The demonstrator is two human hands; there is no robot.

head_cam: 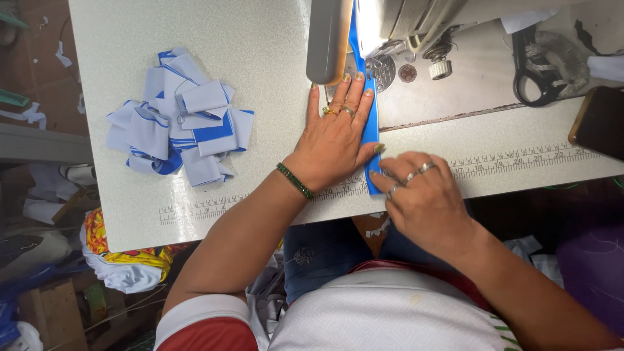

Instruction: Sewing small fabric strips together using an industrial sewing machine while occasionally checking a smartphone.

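Observation:
A narrow blue fabric strip [371,123] runs from the table's front edge up under the sewing machine [416,26]. My left hand [338,133] lies flat on the table, fingers spread, pressing the strip's left side just before the presser foot. My right hand [419,195] pinches the strip's near end at the table edge, fingers curled on it. Both hands wear rings; a green bead bracelet circles my left wrist.
A heap of pale blue and white cut fabric pieces [179,120] lies at the left of the white table [260,65]. Black scissors [536,65] and a dark phone [601,123] sit at the right. Cloth scraps lie on the floor at the left.

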